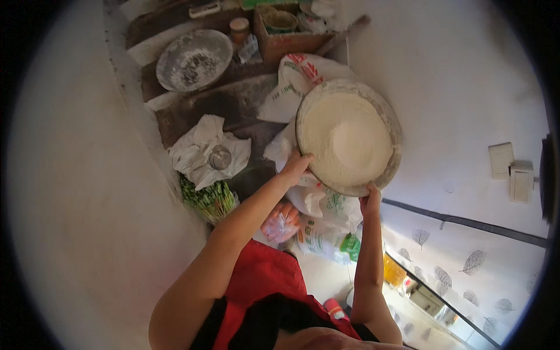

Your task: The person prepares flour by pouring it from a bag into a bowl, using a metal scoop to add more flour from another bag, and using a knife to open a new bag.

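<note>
Both my hands hold a large round metal basin (396,151) by its near rim. Pale flour (363,140) fills much of it, with a whiter mound toward the right. My left hand (299,167) grips the left side of the rim, thumb on top. At the bottom right of the rim is my right hand (371,199), its thumb over the edge. A white sack with red and green print (291,89) lies behind the basin, partly hidden by it. Below the basin are white plastic bags (308,199), also partly covered.
Steps (218,103) rise ahead, bearing a flour-dusted metal bowl (194,60), a lidded jar (239,29) and a box (284,43). Lower left are a glass jar (219,157) on white cloth (188,155), leafy greens (208,197) and a bag of carrots (282,223). A patterned curtain (472,262) hangs right.
</note>
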Motion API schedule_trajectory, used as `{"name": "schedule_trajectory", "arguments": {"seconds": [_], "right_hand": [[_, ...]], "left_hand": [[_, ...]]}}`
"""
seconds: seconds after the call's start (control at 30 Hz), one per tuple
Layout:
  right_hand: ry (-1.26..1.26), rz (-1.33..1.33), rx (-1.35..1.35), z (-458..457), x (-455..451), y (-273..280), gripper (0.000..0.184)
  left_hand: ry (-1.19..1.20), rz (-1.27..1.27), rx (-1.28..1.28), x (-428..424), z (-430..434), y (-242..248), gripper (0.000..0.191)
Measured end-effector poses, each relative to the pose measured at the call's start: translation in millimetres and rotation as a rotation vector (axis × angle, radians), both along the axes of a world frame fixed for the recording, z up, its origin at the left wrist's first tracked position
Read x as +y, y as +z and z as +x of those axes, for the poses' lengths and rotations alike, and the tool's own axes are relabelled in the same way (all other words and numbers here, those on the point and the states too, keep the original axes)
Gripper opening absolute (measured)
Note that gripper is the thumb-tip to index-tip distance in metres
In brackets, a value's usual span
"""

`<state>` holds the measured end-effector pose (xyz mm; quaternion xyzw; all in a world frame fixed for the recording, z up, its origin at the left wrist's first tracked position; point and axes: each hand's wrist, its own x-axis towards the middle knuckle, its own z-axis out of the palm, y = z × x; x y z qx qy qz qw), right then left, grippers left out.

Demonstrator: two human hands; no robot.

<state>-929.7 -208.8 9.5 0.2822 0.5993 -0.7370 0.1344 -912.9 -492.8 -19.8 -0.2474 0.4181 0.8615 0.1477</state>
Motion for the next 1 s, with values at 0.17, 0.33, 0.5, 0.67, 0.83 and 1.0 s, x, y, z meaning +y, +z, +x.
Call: {"name": "schedule_trajectory", "arguments": {"seconds": [0.17, 0.33, 0.5, 0.67, 0.83, 1.0], "right_hand": [[-0.153, 0.054, -0.042, -4, -27, -6, 0.015], [-0.041, 0.132, -0.02, -19, -12, -24, 0.019], [-0.131, 0.149, 0.048, -58, -24, -33, 0.033], [-0.102, 0.224, -0.054, -93, 0, -48, 0.041], [-0.102, 0.142, -0.037, -79, -11, -45, 0.044], [0.049, -0.014, -0.152, -12, -27, -64, 0.048]], "left_hand": [[-0.012, -0.009, -0.04, -7, -5, -8, 0.056], [-0.053, -0.061, -0.071, -18, -28, -33, 0.051], [0.148, 0.011, -0.046, -5, -25, -61, 0.051], [0.181, -0.037, -0.155, 36, -22, -65, 0.051], [0.076, 0.015, -0.159, 33, -14, -40, 0.053], [-0.393, 0.033, -0.043, -12, 20, -11, 0.039]]}}
